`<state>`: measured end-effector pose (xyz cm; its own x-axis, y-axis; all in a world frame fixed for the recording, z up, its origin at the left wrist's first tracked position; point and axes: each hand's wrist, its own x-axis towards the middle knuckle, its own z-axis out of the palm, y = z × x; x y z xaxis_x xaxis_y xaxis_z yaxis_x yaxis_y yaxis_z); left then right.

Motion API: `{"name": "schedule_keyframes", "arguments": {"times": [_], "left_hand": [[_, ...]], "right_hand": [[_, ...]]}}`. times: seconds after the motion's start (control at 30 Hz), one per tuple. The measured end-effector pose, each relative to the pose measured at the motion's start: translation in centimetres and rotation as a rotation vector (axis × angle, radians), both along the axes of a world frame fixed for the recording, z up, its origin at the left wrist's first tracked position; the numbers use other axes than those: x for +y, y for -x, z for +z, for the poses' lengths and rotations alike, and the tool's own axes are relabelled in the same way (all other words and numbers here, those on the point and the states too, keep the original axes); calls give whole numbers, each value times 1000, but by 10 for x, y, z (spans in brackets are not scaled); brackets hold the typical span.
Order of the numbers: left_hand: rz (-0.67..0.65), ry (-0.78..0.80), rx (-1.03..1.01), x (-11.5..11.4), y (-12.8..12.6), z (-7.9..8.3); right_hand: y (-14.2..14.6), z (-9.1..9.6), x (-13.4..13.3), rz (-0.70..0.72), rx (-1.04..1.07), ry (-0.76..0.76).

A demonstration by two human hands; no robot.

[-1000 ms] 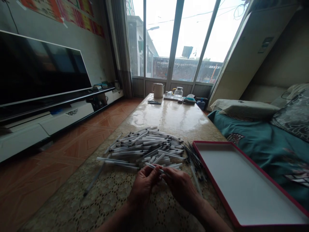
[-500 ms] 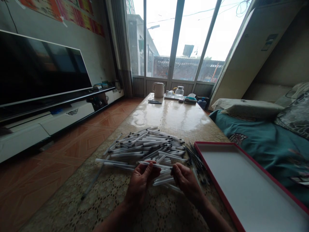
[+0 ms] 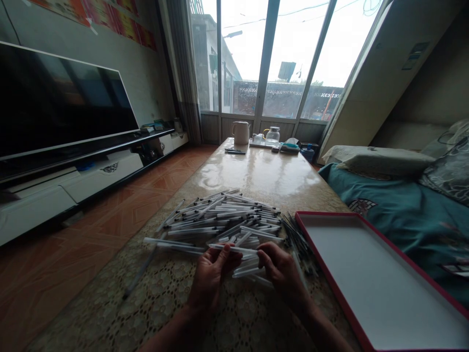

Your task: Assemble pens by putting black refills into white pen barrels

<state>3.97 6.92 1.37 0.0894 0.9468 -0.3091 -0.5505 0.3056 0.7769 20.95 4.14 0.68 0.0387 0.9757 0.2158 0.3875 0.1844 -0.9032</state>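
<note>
A pen (image 3: 240,250) with a translucent white barrel lies level between my two hands, above a pile. My left hand (image 3: 214,266) is closed on its left part, the thumb pressed on top. The fingers of my right hand (image 3: 280,266) are bent in a pinch at its right end, hiding the tip. Just beyond the hands spreads a heap of similar white pens (image 3: 198,222), many with black ends. Thin dark sticks that look like pen refills (image 3: 298,244) lie right of the heap. Several loose barrels (image 3: 247,270) are partly hidden by my right hand.
A shallow red-rimmed tray (image 3: 373,274) with a white inside sits at the right. One pen (image 3: 137,278) lies apart at the left. At the table's far end stand a jug (image 3: 241,132), a glass pot (image 3: 272,135) and a tissue pack (image 3: 290,145). A sofa (image 3: 370,195) borders the right side.
My right hand's fingers have shifted slightly left and curled more over the pen's right end. My left hand keeps its hold. The view has tipped a little.
</note>
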Motion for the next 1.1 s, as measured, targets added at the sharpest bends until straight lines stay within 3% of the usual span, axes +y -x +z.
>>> {"name": "schedule_keyframes", "arguments": {"times": [0.13, 0.47, 1.1], "left_hand": [[-14, -11, 5, 0, -1, 0], [-20, -15, 20, 1, 0, -3], [-35, -42, 25, -3, -1, 3]], "right_hand": [[-2, -1, -2, -28, -149, -52], [-6, -2, -4, 9, -247, -88], [-6, -3, -7, 4, -196, -81]]}}
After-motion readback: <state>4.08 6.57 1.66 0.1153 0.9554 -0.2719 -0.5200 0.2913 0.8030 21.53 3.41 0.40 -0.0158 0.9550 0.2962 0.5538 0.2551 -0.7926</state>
